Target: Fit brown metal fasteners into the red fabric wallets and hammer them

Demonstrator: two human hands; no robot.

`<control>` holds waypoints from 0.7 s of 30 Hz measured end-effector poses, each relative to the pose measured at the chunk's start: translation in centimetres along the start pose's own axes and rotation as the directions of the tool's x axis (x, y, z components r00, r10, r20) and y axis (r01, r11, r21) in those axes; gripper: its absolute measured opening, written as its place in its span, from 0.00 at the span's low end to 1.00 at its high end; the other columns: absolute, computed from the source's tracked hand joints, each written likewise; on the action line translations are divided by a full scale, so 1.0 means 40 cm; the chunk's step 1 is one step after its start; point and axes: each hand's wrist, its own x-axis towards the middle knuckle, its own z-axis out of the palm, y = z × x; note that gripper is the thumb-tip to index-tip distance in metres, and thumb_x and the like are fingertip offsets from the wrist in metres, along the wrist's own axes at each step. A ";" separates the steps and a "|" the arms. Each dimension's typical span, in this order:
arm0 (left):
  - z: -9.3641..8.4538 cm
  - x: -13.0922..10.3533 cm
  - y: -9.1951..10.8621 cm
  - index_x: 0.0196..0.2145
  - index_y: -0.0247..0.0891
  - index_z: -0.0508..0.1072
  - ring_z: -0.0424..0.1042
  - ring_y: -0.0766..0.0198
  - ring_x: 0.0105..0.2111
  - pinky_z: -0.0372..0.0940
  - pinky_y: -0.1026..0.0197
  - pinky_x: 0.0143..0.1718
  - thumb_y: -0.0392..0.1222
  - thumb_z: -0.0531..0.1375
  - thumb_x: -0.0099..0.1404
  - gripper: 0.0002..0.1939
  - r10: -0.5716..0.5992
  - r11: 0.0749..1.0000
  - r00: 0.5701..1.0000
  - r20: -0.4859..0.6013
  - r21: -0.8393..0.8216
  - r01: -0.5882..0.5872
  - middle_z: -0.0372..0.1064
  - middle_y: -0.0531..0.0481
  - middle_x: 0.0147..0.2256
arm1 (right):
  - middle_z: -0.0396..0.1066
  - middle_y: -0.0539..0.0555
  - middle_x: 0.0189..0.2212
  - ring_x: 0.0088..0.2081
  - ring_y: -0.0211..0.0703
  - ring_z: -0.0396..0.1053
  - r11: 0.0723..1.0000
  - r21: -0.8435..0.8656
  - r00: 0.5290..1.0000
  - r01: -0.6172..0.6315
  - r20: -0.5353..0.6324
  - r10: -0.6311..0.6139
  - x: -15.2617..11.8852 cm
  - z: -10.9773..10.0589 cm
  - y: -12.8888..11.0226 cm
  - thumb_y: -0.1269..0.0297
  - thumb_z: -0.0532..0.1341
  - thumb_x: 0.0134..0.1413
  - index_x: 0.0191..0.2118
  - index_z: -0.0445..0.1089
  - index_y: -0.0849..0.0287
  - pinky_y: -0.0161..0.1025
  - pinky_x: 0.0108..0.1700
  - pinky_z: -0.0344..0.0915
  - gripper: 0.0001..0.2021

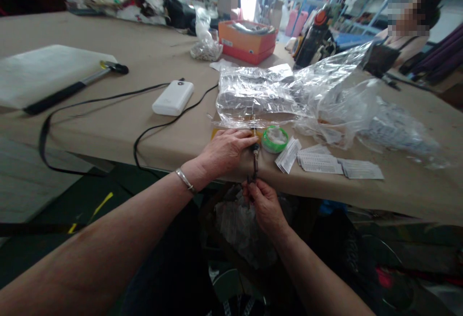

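My left hand (226, 151) lies on the table's front edge, palm down with the fingers stretched to the right over a yellow item (216, 133). Just right of its fingertips a thin dark tool (255, 154) points over the edge. My right hand (265, 205) is closed below the edge, at the tool's lower end, its fingers pinched round something small and dark that I cannot make out. A green-rimmed round container (275, 139) sits beside the tool. Stacks of printed labels (320, 162) lie to its right, and clear plastic bags (258, 96) spread behind.
A white power bank (173, 98) with black cables, a hammer (75, 89) and a white board (50, 70) are at left. Behind stand an orange box (248, 41) and a dark bottle (313, 38). A person (408, 26) is at the back right. Scraps (238, 224) fill a container below.
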 end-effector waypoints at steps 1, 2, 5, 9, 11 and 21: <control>0.000 0.000 0.000 0.54 0.47 0.67 0.63 0.56 0.54 0.59 0.52 0.52 0.36 0.50 0.66 0.20 -0.001 1.000 1.000 -0.001 0.002 0.001 0.65 0.51 0.55 | 0.63 0.45 0.21 0.23 0.31 0.57 1.000 0.031 1.000 0.004 -0.006 -0.004 0.001 0.002 0.003 0.57 0.59 0.55 0.32 0.72 0.59 0.31 0.28 0.53 0.11; 0.000 0.000 0.000 0.54 0.47 0.67 0.63 0.56 0.54 0.59 0.52 0.52 0.36 0.50 0.66 0.20 -0.001 1.000 1.000 0.001 0.003 0.001 0.64 0.51 0.55 | 0.63 0.46 0.21 0.24 0.31 0.57 0.998 0.059 1.000 0.009 -0.010 -0.008 0.000 0.004 0.008 0.57 0.59 0.55 0.32 0.72 0.59 0.31 0.28 0.53 0.10; 0.000 0.001 0.000 0.54 0.47 0.67 0.63 0.56 0.53 0.59 0.52 0.51 0.36 0.50 0.66 0.20 0.003 1.000 1.000 0.010 0.004 -0.003 0.64 0.51 0.55 | 0.63 0.46 0.21 0.25 0.32 0.58 0.993 0.115 1.000 0.016 -0.024 -0.013 -0.008 0.008 0.021 0.57 0.60 0.55 0.32 0.72 0.58 0.32 0.29 0.54 0.10; 0.000 0.002 0.001 0.54 0.47 0.67 0.64 0.56 0.53 0.59 0.52 0.51 0.37 0.51 0.66 0.19 0.007 1.000 1.000 0.011 0.003 -0.007 0.65 0.51 0.55 | 0.64 0.46 0.22 0.25 0.33 0.58 0.988 0.155 0.999 0.012 -0.041 -0.006 -0.012 0.015 0.032 0.57 0.61 0.54 0.32 0.72 0.58 0.32 0.28 0.53 0.09; -0.001 0.001 0.002 0.54 0.46 0.66 0.63 0.56 0.53 0.60 0.53 0.52 0.37 0.51 0.66 0.20 0.007 1.000 1.000 0.017 0.003 -0.007 0.65 0.51 0.55 | 0.63 0.46 0.21 0.25 0.33 0.57 0.984 0.177 0.999 0.003 -0.039 0.004 -0.009 0.020 0.033 0.56 0.61 0.53 0.32 0.72 0.58 0.33 0.28 0.53 0.10; -0.001 -0.001 0.000 0.54 0.48 0.66 0.63 0.56 0.54 0.59 0.52 0.52 0.36 0.50 0.66 0.20 -0.011 1.000 1.000 0.022 0.012 0.010 0.64 0.52 0.55 | 0.62 0.46 0.22 0.25 0.33 0.56 0.950 0.312 0.998 -0.022 -0.045 0.038 -0.018 0.039 0.011 0.53 0.64 0.48 0.31 0.71 0.56 0.34 0.30 0.56 0.11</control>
